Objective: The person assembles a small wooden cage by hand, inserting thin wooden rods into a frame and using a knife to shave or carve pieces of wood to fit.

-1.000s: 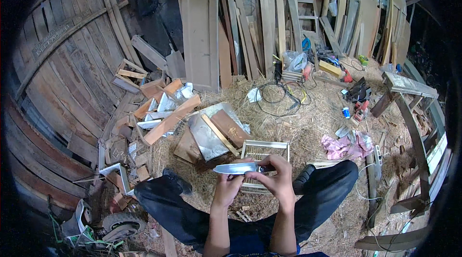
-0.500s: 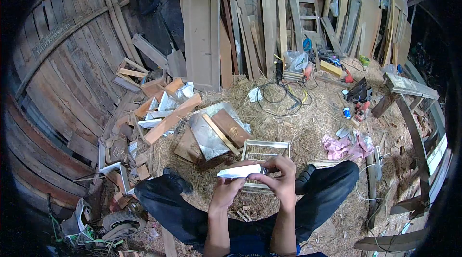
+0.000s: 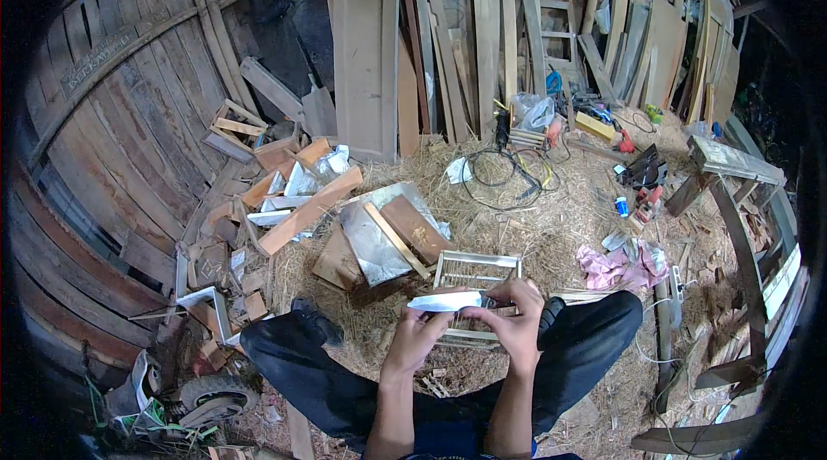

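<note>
Between my legs I hold a small, flat white piece (image 3: pixel 445 301) with a pointed left end; its exact kind cannot be made out. My left hand (image 3: pixel 417 332) is closed around it from below, near its left and middle. The fingers and thumb of my right hand (image 3: pixel 512 315) are pinched at its right end, where a small dark part shows and is mostly covered. Just beyond and below my hands, a pale wooden slatted frame (image 3: pixel 479 257) lies on the ground, partly hidden by them.
Offcuts and box-like wooden pieces (image 3: pixel 289 193) are heaped at the left. Ahead lie flat boards (image 3: pixel 376 240) and coiled black cable (image 3: pixel 508 189). A pink cloth (image 3: pixel 622 268), a blue-and-white bottle (image 3: pixel 622 206) and a wooden bench (image 3: pixel 736 158) are at the right. Tall planks (image 3: pixel 365 55) lean at the back.
Both hands have shifted slightly to the right together with the white piece. Its upper face now looks more shaded, and the right fingers have moved a little at its end.
</note>
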`<action>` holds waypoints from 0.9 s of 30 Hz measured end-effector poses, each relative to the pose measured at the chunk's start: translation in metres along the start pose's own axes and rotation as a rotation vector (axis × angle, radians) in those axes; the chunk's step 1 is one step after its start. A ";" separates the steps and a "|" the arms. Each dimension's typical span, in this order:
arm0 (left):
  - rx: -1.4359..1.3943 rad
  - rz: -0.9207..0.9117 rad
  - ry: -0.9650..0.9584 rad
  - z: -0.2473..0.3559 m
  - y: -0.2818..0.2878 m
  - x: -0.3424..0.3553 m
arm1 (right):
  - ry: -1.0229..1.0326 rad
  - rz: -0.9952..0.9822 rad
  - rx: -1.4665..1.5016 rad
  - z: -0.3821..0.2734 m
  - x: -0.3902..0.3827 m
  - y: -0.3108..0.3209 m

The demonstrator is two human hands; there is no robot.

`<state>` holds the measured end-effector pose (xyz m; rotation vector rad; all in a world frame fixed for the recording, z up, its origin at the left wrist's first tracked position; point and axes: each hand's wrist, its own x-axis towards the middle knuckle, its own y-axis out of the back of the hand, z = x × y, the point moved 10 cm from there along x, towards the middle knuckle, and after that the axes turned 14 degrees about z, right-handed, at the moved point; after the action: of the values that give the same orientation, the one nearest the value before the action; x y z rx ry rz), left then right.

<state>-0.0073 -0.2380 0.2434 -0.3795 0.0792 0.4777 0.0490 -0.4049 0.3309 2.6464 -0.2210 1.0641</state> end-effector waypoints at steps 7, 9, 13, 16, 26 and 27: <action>-0.006 -0.030 -0.033 0.020 0.001 -0.006 | -0.074 0.229 -0.134 0.025 0.002 0.028; 0.030 0.034 0.009 0.037 0.020 -0.010 | -0.286 0.339 -0.191 0.071 0.001 0.069; -0.002 0.159 -0.050 0.053 0.041 -0.005 | -0.315 0.375 -0.209 0.076 0.001 0.098; -0.052 0.116 -0.033 0.041 0.027 -0.003 | -0.331 0.308 -0.103 0.065 0.000 0.072; -0.042 0.150 -0.065 0.028 0.010 -0.004 | -0.122 -0.088 0.078 -0.002 -0.001 -0.018; -0.012 0.147 -0.059 0.022 0.012 -0.003 | -0.041 -0.090 0.073 -0.012 0.001 -0.021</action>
<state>-0.0160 -0.2211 0.2605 -0.3723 0.0473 0.6342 0.0470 -0.3811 0.3361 2.7165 -0.0723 1.0090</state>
